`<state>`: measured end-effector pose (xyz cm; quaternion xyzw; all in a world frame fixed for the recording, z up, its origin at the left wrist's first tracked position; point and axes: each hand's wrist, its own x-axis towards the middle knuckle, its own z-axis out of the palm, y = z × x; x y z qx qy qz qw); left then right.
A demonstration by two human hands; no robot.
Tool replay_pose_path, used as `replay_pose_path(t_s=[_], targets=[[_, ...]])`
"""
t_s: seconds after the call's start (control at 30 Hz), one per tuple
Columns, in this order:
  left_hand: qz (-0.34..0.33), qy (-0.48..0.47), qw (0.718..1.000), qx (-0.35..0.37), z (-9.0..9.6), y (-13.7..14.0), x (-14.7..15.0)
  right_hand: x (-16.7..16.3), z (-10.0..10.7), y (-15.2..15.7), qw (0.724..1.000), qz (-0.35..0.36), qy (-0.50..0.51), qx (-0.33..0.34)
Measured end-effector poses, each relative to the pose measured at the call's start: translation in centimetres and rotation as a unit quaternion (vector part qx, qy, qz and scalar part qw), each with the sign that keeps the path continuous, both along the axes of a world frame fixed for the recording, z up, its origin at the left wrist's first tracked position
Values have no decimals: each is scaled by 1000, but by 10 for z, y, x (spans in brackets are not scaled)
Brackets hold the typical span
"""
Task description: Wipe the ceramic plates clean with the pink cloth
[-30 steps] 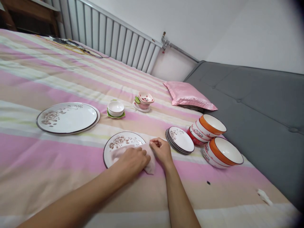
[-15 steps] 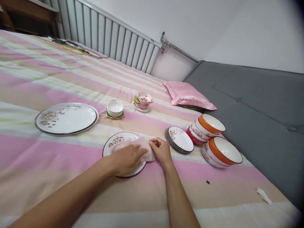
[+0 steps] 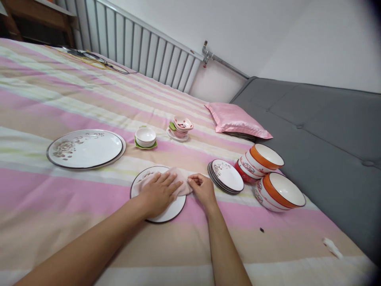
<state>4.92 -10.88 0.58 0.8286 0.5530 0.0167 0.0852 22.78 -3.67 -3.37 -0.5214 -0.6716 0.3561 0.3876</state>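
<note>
A round white plate (image 3: 171, 211) with a dark rim and brown floral print lies on the striped bedsheet. Across its upper part is a pale pink cloth (image 3: 182, 179), partly under my left hand (image 3: 159, 194). That hand rests flat with its fingers spread, pressing the cloth to the plate. At the plate's right edge, my right hand (image 3: 204, 192) pinches the cloth's corner between thumb and forefinger. Just right of it sits a stack of smaller matching plates (image 3: 228, 176). Most of the plate's print is hidden by the cloth and my left hand.
Large oval plates (image 3: 89, 149) lie at left. Behind are small white bowls (image 3: 145, 136) and a pile of little pink dishes (image 3: 182, 126). Orange-rimmed bowls (image 3: 279, 190) stand at right by the grey headboard (image 3: 327, 139). A pink pillow (image 3: 238, 119) and cables (image 3: 98, 61) lie farther back.
My left hand has shifted up the plate with its fingers more widely spread, and the cloth has moved up and bunched under it. My right hand keeps its pinch in nearly the same place.
</note>
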Motion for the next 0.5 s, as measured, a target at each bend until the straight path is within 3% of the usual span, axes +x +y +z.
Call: replay_pose_path(t_s=[0.3,0.5], targets=[[85,17,993,80,-9,5,-7,-2,4,-2,1000,-2,4,-1],[146,29,985,92,-19,15,-19,-1,2,-3,1000,-7,2,1]])
